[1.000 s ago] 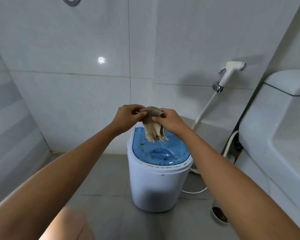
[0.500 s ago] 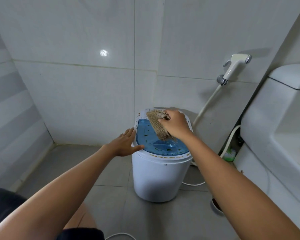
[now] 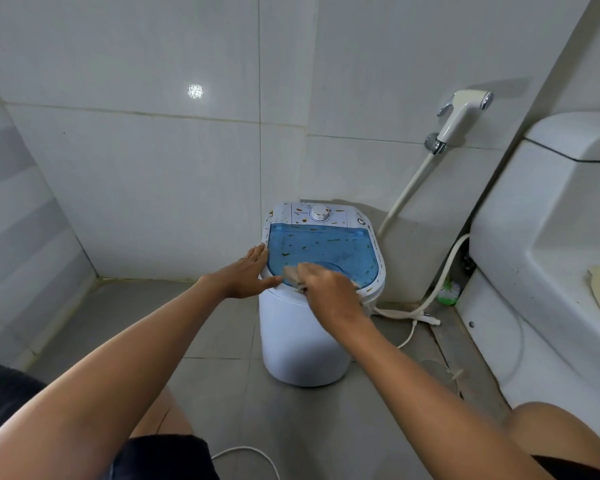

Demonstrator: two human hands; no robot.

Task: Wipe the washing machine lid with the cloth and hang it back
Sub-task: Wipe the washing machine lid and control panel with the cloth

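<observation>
A small white washing machine (image 3: 302,341) stands on the grey floor against the tiled wall. Its blue see-through lid (image 3: 321,249) is dotted with brown and green specks. My right hand (image 3: 329,292) presses a beige cloth (image 3: 291,273) onto the lid's near edge; only a corner of the cloth shows beyond my fingers. My left hand (image 3: 248,273) rests flat against the machine's left rim, fingers spread, holding nothing. A white dial (image 3: 319,213) sits on the panel behind the lid.
A white bidet sprayer (image 3: 461,119) hangs on the wall to the right, its hose running down. A white toilet tank (image 3: 548,237) fills the right side. A hose and cable (image 3: 413,315) lie on the floor beside the machine. My knees are at the bottom.
My right hand has brought the cloth down from above the machine onto the lid's near edge. My left hand let go of the cloth and moved to the machine's left rim.
</observation>
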